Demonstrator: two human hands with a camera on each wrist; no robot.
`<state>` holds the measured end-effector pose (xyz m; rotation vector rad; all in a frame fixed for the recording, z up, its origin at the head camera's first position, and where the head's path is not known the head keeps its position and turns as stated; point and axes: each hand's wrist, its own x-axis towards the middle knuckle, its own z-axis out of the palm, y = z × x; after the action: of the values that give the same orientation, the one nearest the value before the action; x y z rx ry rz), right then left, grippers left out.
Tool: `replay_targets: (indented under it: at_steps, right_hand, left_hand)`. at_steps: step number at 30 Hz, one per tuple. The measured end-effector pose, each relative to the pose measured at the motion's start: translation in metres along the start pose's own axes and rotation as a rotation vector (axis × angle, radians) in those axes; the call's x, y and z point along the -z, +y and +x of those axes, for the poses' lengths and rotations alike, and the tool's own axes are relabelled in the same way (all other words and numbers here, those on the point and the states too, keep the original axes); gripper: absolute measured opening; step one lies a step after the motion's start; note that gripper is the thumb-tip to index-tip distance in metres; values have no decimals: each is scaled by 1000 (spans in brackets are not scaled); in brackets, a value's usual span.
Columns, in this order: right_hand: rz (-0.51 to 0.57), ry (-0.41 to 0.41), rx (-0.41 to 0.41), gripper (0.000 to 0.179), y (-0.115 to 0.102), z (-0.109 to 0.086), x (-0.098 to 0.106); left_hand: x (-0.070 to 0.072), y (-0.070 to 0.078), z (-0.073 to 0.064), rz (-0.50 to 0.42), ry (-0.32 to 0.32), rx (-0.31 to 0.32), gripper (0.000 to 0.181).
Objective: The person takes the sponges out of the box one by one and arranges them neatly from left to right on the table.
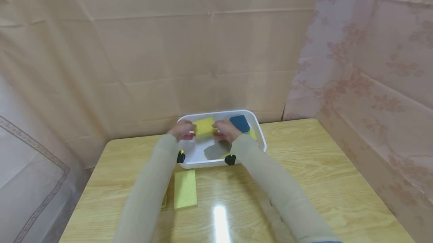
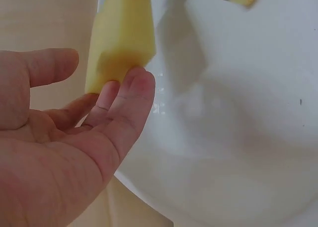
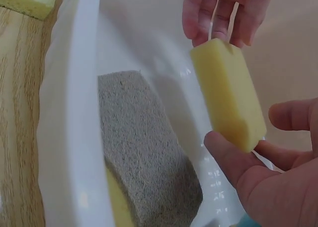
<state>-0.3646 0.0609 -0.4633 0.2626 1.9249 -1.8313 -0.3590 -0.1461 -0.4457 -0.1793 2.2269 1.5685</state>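
A yellow sponge block (image 1: 204, 127) is between both hands at the back of the white tray (image 1: 216, 113), apparently off its floor. My left hand (image 2: 64, 132) touches one end with extended fingertips; its thumb stands apart from the sponge in the left wrist view. At the other end, the fingertips of my right hand (image 3: 273, 172) meet the sponge, its thumb also apart. Below the right hand lies a sponge with a grey scouring face (image 3: 144, 147) and a yellow underside. A dark blue pad (image 1: 240, 123) rests at the tray's right end, beside a yellow piece.
In front of the tray, a pale yellow flat sponge (image 1: 185, 189) lies on the wooden table (image 1: 304, 160). Another yellow-edged piece (image 1: 164, 201) is partly hidden by the left sleeve. Curtains (image 1: 209, 55) hang behind the table.
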Motion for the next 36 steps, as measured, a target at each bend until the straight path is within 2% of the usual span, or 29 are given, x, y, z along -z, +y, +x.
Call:
replay_targets:
  at_steps: [7,11,16,23,28,36]
  right_hand:
    - [25,16,56,48,1,4,-7]
    - [68,35,52,50,3,3,-5]
    - [132,52,50,55,4,3,-6]
    - [222,44,80,60,2,-2,-6]
    - [263,14,72,65,0,-7,-8]
    - [183,30,59,68,3,-10,-6]
  left_hand:
    - [5,-5,-5,-6,44,-21,46]
    - [3,-6,-4,-57,41,-23,40]
    - [-2,-5,-3,-114,23,-6,47]
    - [-4,-5,-2,-98,12,-32,45]
    - [-8,-5,-4,-38,2,-50,46]
    - [-12,-3,-13,184,2,-105,39]
